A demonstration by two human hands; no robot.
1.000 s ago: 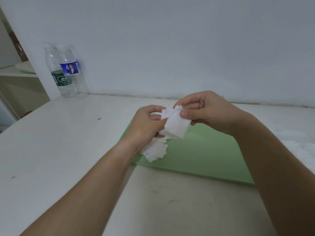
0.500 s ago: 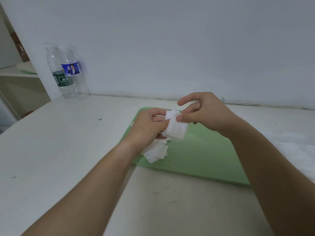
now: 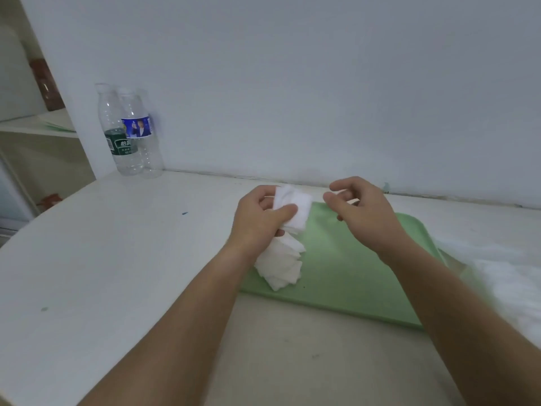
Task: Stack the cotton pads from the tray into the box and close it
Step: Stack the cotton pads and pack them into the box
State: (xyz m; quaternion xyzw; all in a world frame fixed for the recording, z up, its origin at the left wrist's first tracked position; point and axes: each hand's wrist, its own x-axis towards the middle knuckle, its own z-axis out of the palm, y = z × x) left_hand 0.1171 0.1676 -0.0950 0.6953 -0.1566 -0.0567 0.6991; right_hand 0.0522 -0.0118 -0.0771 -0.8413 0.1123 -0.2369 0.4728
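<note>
A green tray (image 3: pixel 348 273) lies on the white table. My left hand (image 3: pixel 259 218) is above the tray's left end, shut on a small stack of white square cotton pads (image 3: pixel 294 208), thumb pressed on top. Below it, a fanned pile of more cotton pads (image 3: pixel 281 266) rests on the tray's left part. My right hand (image 3: pixel 361 210) hovers just right of the held stack, fingers loosely curled and apart from the pads, holding nothing. No box is visible.
Two clear plastic water bottles (image 3: pixel 130 133) stand at the back left against the wall. A shelf unit (image 3: pixel 38 127) is at the far left. Something white and blurred (image 3: pixel 509 276) lies at the table's right edge.
My right hand has let go of the pads and drawn a little to the right. The stack stays in my left hand, turned flatter toward me.
</note>
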